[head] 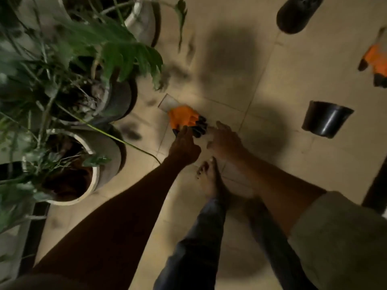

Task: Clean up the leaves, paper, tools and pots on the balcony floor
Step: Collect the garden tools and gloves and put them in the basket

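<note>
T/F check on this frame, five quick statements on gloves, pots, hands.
1. An orange glove lies on the floor tiles beside the planted pots. True.
2. The left hand reaches to that glove. True; whether it grips it yet cannot be told through the blur.
3. The right hand holds a trowel. False: it holds nothing, fingers spread above the floor.
4. The small black pot stands upright and full of soil. False: it lies tipped on its side, with no soil in view.
5. A second orange glove lies at the right edge. True.
</note>
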